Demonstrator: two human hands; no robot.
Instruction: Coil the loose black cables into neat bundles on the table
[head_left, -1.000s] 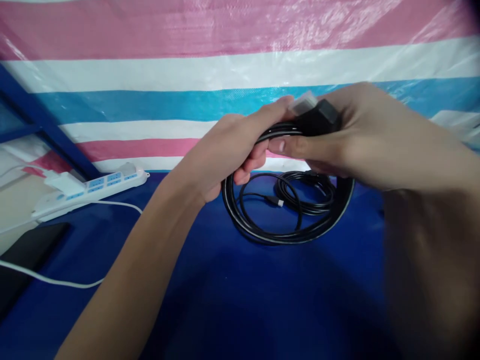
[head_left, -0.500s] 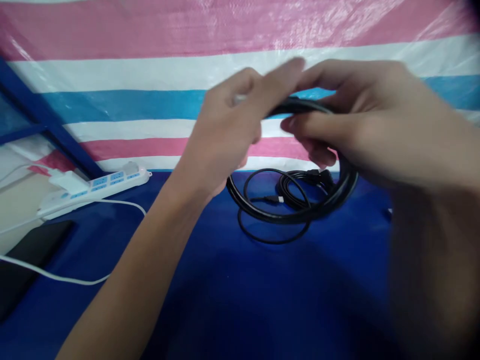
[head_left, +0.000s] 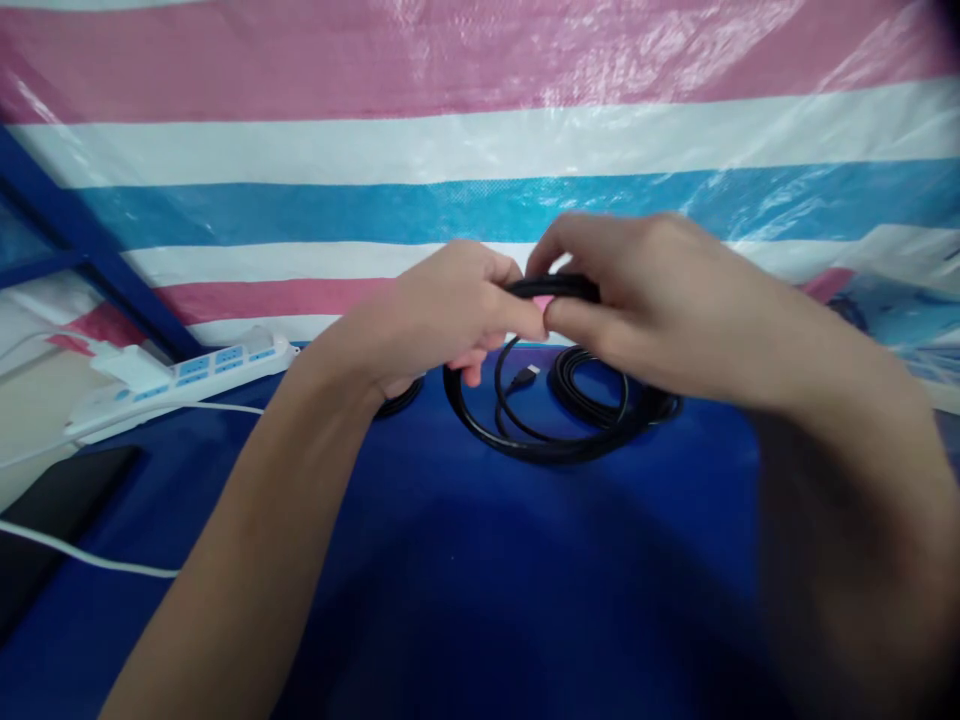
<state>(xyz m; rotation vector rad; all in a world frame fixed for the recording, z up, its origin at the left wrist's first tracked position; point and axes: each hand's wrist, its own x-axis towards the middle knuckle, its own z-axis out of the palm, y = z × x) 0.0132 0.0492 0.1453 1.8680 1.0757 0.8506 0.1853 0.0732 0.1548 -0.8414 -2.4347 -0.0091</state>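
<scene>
Together, the left hand [head_left: 457,300] and right hand [head_left: 664,300] hold a coiled black cable [head_left: 551,452] over the blue table [head_left: 487,580], each grip pinched at its top; behind it lies a second black coil [head_left: 562,388].

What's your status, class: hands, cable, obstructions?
Left hand, right hand: both gripping black cable coil. Coil hanging below them. Second coil behind, apparently not blocking.
</scene>
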